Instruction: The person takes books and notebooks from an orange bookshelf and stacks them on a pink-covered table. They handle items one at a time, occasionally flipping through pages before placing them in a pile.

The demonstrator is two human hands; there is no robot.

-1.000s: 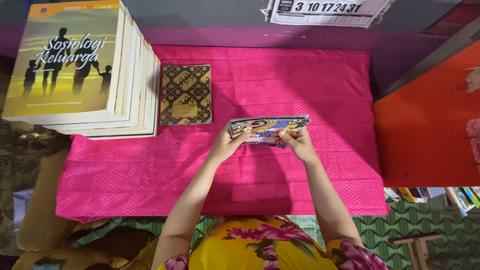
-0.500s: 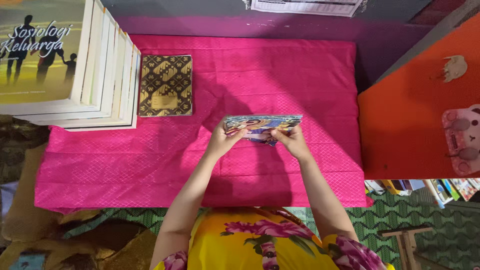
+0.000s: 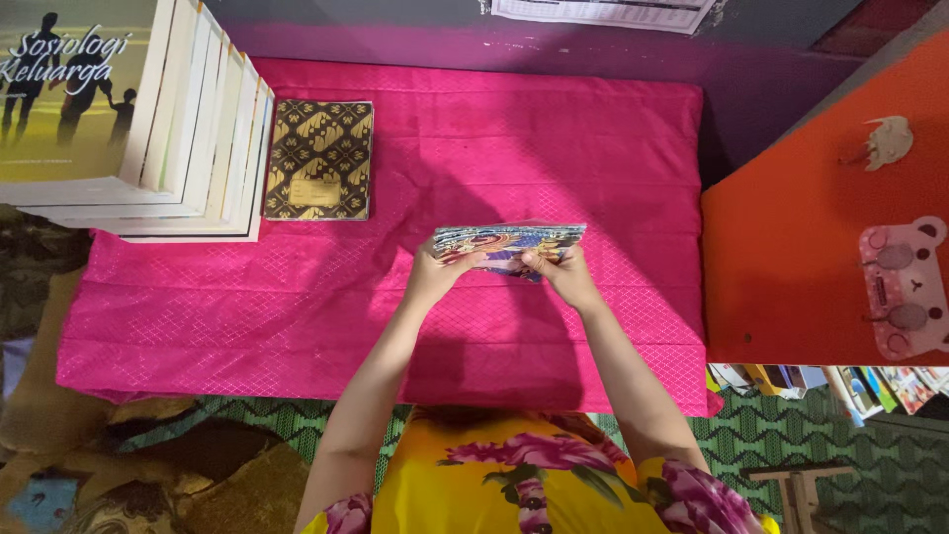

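Note:
Both of my hands hold a thin stack of colourful picture books (image 3: pixel 506 241) upright on its edge over the pink cloth-covered table (image 3: pixel 247 307). My left hand (image 3: pixel 440 272) grips the stack's left end. My right hand (image 3: pixel 561 275) grips it near the middle right, thumb on the front cover. A brown and gold patterned notebook (image 3: pixel 318 159) lies flat on the cloth to the far left of my hands.
A tall stack of thick white-edged books (image 3: pixel 138 119) with a yellow cover on top stands at the table's far left corner. An orange cabinet (image 3: pixel 820 247) borders the table on the right. A paper calendar (image 3: pixel 603 12) hangs on the wall behind.
My hands have drawn a little closer together on the stack, and the stack has tipped more upright. The camera view has shifted slightly; the notebook and book pile have not moved.

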